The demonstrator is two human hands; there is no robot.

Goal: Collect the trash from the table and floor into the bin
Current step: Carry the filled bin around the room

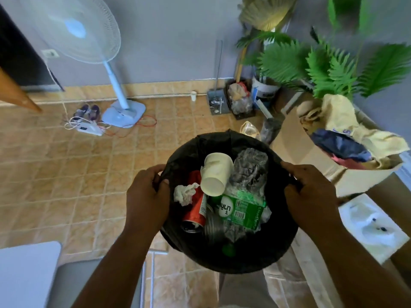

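Black-lined bin (266,252) sits near centre between our hands, mouth up | our left hand (148,196) curls over the left rim, gripping liner, forearm reaching from near | inside, red can (195,210) and paper cup (215,174) lie lengthwise far-to-near, crushed green-labelled bottle (241,211) to their right | our right hand (311,196) clutches the right rim

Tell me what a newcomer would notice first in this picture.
The eye lands on the black-lined bin in the lower centre, gripped at its rim by the left hand and the right hand. Inside lie a white paper cup, a red can and a crushed green-labelled bottle. Behind, a white fan stands at upper left and a green plant at upper right.
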